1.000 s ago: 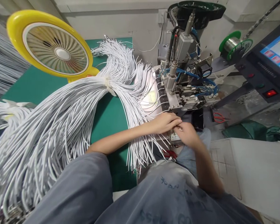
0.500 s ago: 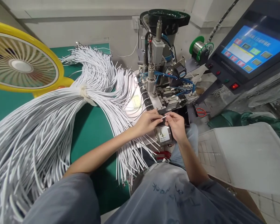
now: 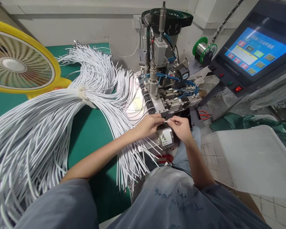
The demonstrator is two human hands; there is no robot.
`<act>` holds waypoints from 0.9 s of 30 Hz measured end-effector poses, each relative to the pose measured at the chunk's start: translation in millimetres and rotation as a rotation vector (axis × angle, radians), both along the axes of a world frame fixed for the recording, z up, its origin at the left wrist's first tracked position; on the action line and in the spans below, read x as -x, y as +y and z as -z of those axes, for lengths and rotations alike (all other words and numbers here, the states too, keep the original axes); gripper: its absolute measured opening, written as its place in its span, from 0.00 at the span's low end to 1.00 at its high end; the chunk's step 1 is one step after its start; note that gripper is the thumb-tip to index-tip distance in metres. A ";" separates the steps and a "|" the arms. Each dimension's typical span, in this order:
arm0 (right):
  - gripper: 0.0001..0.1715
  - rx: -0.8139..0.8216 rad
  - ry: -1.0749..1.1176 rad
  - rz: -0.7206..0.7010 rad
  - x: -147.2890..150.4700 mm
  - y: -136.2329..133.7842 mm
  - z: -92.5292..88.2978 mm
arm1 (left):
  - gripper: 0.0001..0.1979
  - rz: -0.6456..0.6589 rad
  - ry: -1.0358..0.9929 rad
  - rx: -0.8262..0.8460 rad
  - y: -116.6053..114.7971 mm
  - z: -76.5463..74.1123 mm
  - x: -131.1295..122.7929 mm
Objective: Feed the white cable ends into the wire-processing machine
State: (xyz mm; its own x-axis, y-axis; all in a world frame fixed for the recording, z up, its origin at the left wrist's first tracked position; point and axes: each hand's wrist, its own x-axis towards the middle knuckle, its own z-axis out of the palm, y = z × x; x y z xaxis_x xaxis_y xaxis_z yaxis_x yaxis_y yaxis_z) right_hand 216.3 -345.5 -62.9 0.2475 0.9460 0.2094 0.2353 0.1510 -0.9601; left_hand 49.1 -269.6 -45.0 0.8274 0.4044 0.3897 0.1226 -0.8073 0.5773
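Between my two hands runs a short stretch of white cable (image 3: 165, 121), just in front of the machine. My left hand (image 3: 150, 124) pinches it from the left, and my right hand (image 3: 180, 127) pinches its end from the right; the fingers hide the tip. Right behind the hands stands the machine (image 3: 157, 86), with metal cylinders and blue air tubes. A large bundle of white cables (image 3: 45, 114), tied with a pale band (image 3: 82, 94), lies to the left, its loose ends fanning out below my left forearm. Under my hands is a round metal part with a label (image 3: 166, 138).
A yellow fan (image 3: 54, 74) stands at the left on the green table mat (image 3: 83, 133). On the right are a control screen (image 3: 257, 51), a green wire spool (image 3: 201, 49), red-handled scissors (image 3: 204, 115) and a whitish tray (image 3: 257, 159). A dark feeder bowl (image 3: 169, 20) tops the machine.
My right hand has shifted slightly left towards my left hand, so less cable shows between them. The fingers stay pinched. The whole view has moved a little.
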 end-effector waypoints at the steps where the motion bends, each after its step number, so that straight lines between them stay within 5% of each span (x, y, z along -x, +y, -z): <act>1: 0.10 0.007 -0.005 0.006 0.5 0.1 0.1 | 0.15 -0.002 -0.003 -0.007 -0.1 1.4 0.1; 8: 0.10 -0.068 0.137 0.192 21.3 -0.4 10.6 | 0.10 -0.055 -0.096 0.068 -6.7 4.6 -4.6; 13: 0.13 -0.172 -0.060 0.332 30.9 -2.8 12.2 | 0.08 -0.104 -0.126 0.043 -10.4 6.5 -7.4; 18: 0.13 -0.100 -0.063 0.302 29.1 -3.7 9.9 | 0.09 -0.129 -0.111 -0.086 -7.0 8.7 -5.5; 23: 0.13 -0.047 -0.161 0.159 17.0 -2.9 2.6 | 0.16 -0.045 -0.006 -0.546 1.6 7.4 -0.6; 27: 0.14 -0.099 -0.152 0.052 9.3 -2.2 -0.2 | 0.15 -0.043 -0.048 -0.453 1.3 7.4 -0.8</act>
State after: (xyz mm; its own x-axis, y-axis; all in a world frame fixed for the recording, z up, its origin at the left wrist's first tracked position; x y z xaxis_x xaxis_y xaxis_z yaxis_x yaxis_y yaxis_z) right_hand 207.0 -347.7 -62.7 0.2540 0.9056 0.3397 0.3867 0.2268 -0.8939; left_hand 49.9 -268.3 -52.4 0.7904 0.2181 0.5724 0.1436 -0.9744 0.1730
